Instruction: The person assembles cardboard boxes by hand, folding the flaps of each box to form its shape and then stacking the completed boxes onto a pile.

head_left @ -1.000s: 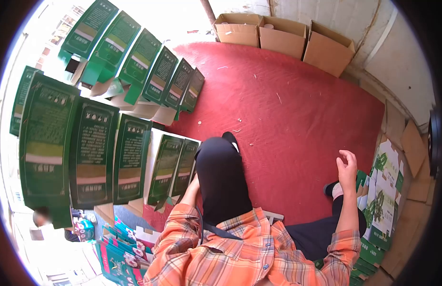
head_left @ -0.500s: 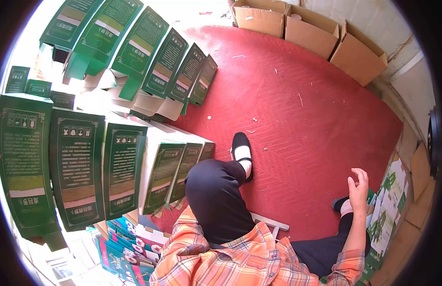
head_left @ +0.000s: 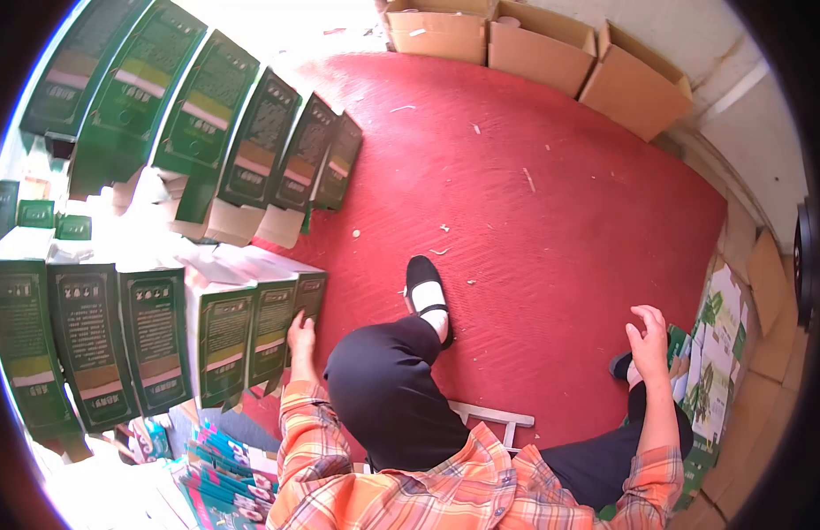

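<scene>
My left hand is at the near right end of a row of green printed boxes, its fingers extended right by the face of the end box. Nothing shows in its grasp. On the other side, my right hand hovers over my leg with thumb and fingers apart, holding nothing. Nearest to it, on the right, lies a stack of flattened green and white cartons printed with leafy plants. The boxes on the left stand in two rows; the back row has loose flaps hanging at its lower edge.
Open brown cardboard boxes line the far wall. A red floor covering with scattered scraps spreads ahead. Teal and pink printed packages lie at lower left. Part of a pale stool frame shows beneath me.
My left hand has come into view beside the end green box. My right hand stays open and has barely moved. The view has shifted, with most surroundings sliding leftward.
</scene>
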A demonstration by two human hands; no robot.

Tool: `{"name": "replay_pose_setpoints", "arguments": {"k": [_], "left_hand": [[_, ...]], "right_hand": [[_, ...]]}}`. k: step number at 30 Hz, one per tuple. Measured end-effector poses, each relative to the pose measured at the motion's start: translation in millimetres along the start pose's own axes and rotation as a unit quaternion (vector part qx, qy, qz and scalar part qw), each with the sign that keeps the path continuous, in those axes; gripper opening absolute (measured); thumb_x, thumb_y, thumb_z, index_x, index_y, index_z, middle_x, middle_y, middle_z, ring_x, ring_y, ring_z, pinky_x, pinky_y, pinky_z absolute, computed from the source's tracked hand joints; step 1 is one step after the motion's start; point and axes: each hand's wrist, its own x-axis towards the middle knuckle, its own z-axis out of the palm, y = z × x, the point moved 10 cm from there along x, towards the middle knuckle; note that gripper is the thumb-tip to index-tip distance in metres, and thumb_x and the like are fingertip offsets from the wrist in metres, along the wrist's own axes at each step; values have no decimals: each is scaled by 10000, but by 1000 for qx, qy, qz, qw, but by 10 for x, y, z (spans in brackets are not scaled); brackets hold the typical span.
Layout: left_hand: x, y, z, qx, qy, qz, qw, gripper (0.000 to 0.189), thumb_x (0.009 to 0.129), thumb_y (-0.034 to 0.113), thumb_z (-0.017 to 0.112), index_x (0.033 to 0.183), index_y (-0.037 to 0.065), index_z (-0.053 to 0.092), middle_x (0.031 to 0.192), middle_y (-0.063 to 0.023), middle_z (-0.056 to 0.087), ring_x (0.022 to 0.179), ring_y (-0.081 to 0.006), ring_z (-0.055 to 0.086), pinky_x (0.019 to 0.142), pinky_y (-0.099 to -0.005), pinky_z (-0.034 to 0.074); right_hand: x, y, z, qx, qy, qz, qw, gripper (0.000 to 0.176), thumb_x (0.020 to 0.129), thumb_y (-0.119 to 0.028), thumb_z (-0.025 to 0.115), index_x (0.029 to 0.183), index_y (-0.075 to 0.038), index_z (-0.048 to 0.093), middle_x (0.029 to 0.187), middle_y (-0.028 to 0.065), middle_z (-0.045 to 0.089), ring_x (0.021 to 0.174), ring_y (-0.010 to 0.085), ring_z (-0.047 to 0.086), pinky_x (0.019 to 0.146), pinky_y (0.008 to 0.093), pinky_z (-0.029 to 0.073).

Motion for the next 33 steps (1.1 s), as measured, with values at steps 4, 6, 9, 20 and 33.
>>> {"name": "replay_pose_setpoints", "arguments": {"k": [4, 6, 9, 20, 33], "left_hand": [[199, -192, -60, 40, -4, -25, 999, 555, 861, 276, 615, 1380, 106, 515, 1340, -207, 558, 1259, -316, 527, 1055, -377, 399], [339, -324, -22, -12, -28, -24, 999, 602, 860, 279, 594, 1395, 30, 474, 1370, -219, 530, 1304, -324, 483, 1084, -361, 367], [636, -607, 133, -57, -39, -4, 998, 592, 903, 272, 593, 1413, 14, 438, 1269, -175, 611, 1219, -290, 545, 1054, -362, 392], [-1605, 1795, 116, -494, -290, -50, 818, 505, 952, 233, 565, 1394, 14, 454, 1109, -101, 653, 1022, -185, 596, 877, -309, 478], [-3302, 5207, -551, -62, -281, 499, 817, 520, 894, -4, 516, 1408, 63, 472, 1317, -115, 567, 1148, -201, 565, 964, -309, 428]], "right_hand": [[-35, 43, -3, -54, 13, -75, 996, 345, 754, -86, 710, 1088, -58, 630, 1148, 131, 599, 1137, 327, 535, 978, 402, 431], [-46, 154, 63, -52, 14, -79, 995, 356, 752, -96, 721, 1097, -68, 635, 1142, 141, 599, 1120, 335, 538, 983, 411, 428], [-68, 38, 92, -59, 17, -104, 993, 368, 742, -152, 747, 1086, -69, 646, 1104, 156, 630, 1060, 362, 575, 927, 453, 459], [-252, -225, -305, 7, -123, -50, 991, 379, 864, -220, 672, 1200, -59, 600, 1060, 139, 633, 958, 281, 640, 849, 373, 520], [-2166, 3496, -1679, 413, 329, 415, 741, 293, 935, -237, 595, 1169, -61, 597, 989, 97, 664, 875, 207, 663, 648, 383, 520]]}}
